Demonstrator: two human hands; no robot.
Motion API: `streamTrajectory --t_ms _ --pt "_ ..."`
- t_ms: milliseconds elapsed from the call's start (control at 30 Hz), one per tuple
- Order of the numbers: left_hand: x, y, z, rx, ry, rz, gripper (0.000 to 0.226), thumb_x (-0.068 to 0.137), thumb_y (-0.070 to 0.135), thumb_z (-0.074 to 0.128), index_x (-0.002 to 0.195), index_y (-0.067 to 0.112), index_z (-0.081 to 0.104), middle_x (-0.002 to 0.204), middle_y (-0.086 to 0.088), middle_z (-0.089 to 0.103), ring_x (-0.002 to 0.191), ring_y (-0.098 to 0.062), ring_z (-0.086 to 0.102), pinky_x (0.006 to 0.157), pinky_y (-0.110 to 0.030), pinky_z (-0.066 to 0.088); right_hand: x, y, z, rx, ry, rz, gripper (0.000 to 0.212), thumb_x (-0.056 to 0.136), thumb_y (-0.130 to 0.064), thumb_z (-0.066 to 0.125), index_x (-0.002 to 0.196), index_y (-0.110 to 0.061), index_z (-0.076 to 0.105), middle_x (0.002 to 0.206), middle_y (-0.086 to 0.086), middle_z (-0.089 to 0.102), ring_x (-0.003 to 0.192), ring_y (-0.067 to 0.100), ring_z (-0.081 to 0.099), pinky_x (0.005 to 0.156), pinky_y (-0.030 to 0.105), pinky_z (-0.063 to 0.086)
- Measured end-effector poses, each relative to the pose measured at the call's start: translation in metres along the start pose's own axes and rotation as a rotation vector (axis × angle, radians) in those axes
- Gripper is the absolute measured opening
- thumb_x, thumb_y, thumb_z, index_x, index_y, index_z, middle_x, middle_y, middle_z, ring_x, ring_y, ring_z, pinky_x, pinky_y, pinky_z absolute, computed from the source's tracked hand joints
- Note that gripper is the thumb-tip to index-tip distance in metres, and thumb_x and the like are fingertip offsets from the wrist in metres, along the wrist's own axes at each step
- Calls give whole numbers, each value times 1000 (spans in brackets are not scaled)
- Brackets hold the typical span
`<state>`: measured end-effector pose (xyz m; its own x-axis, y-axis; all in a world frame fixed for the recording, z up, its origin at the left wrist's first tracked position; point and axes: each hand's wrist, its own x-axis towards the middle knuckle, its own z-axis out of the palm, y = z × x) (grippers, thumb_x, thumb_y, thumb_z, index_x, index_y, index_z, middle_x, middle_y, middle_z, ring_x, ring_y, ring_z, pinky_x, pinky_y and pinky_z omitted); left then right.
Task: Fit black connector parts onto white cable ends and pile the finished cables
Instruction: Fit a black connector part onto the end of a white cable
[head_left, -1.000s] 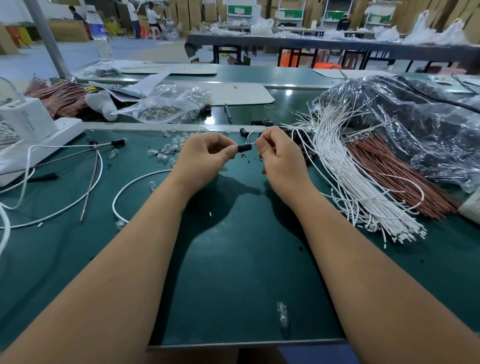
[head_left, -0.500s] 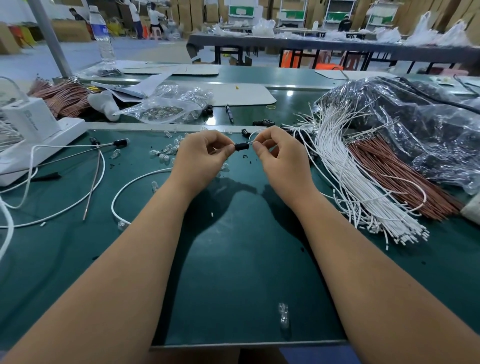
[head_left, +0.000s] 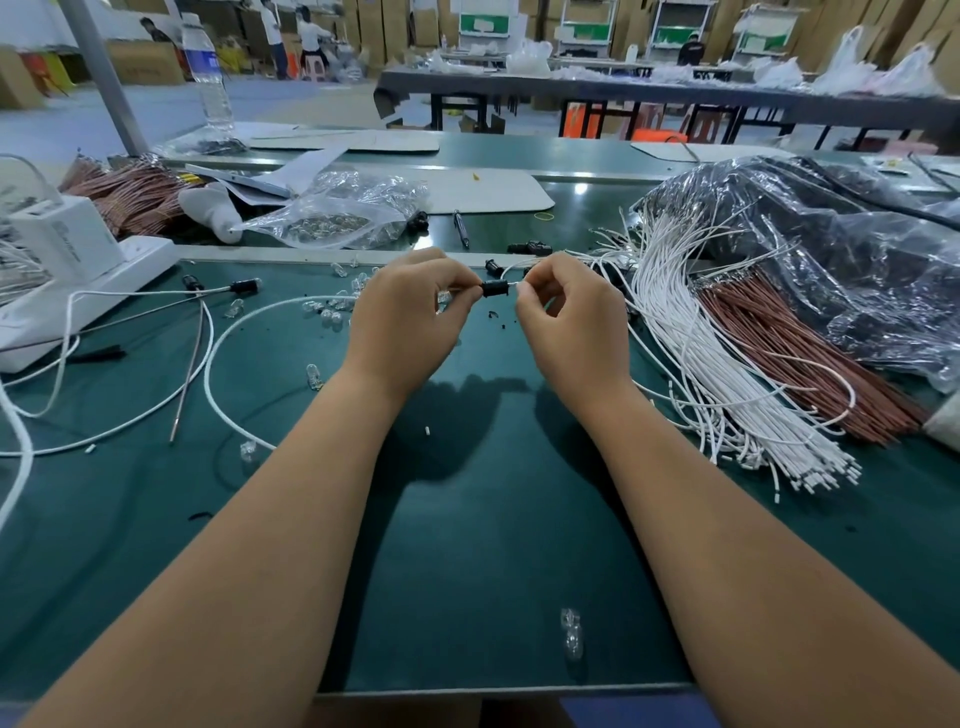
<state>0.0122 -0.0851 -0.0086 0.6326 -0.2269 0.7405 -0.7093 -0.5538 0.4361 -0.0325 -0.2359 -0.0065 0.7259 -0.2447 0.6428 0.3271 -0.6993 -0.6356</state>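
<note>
While our left hand (head_left: 410, 312) pinches the connector (head_left: 494, 288) and our right hand (head_left: 571, 317) pinches its cable (head_left: 511, 284) above the green tabletop (head_left: 467, 545), white cables (head_left: 696, 364) lie right; benches and cartons fill the hall.

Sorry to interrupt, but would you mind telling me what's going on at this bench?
A person is fitting a black connector onto a white cable. The left hand pinches the connector while the right hand pinches the cable end right beside it, both held above the green table. A big bundle of white cables lies to the right.
</note>
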Motion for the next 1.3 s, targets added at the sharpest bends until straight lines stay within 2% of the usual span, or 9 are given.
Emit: streamTrajectory --t_ms 100,200,333,433,633,967,1133,1200,1300 --pt "1 -3 0 -191 -53 -188 5 85 15 71 83 19 72 70 12 65 54 -1 49 55 -12 40 3 -2 -1 199 -55 126 12 90 -13 61 78 -13 62 66 -9 56 60 9 51 61 29 48" --pt "2 -1 -1 -287 -79 -258 5 85 10 71 83 15 72 71 -3 69 58 -15 59 54 -20 49 5 -4 -1 382 -87 251 17 91 -9 61 76 -15 61 65 -2 57 50 9 49 51 20 44" --pt "3 3 -2 -359 -120 -292 3 86 8 70 87 10 72 77 -12 71 73 -27 67 66 -31 57 6 -3 -1 414 -86 295 19 92 -8 60 74 -15 60 65 0 57 48 9 48 50 19 43" --pt "3 4 -4 -411 -169 -345 2 87 7 68 87 7 71 80 -18 71 71 -26 65 71 -37 57 5 -1 -1 367 -87 267 17 91 -8 60 74 -13 60 62 -2 55 49 7 48 49 17 43" --pt "3 6 -5 -461 -226 -402 6 88 7 65 83 9 68 70 -3 67 56 -4 54 57 -16 47 5 1 1 266 -128 212 12 91 -8 59 79 -10 60 64 -3 54 60 16 50 68 41 52" --pt "4 1 -1 -507 -203 -522 9 84 9 69 75 8 68 56 3 58 39 0 41 41 -11 33 3 3 8 269 -274 253 15 98 -9 49 84 -12 54 77 7 58 43 4 47 47 17 43" --pt "4 3 3 -491 -176 -501 13 80 9 74 68 12 69 51 10 59 43 2 46 47 -10 37 6 7 4 213 -225 250 13 98 -14 49 86 -17 55 78 0 59 58 10 53 57 24 48" --pt "2 5 5 -450 -217 -482 10 80 8 75 70 9 71 45 14 56 42 3 43 48 -9 35 10 11 -2 71 -165 206 9 96 -16 50 91 -19 56 78 -7 57 70 14 54 66 32 46" --pt "-1 10 9 -354 -282 -419 7 80 7 74 75 3 74 42 14 51 39 3 41 45 -6 31 18 19 -20 -173 -32 170 13 96 -14 46 98 -19 58 86 -4 59 75 16 54 66 31 42"
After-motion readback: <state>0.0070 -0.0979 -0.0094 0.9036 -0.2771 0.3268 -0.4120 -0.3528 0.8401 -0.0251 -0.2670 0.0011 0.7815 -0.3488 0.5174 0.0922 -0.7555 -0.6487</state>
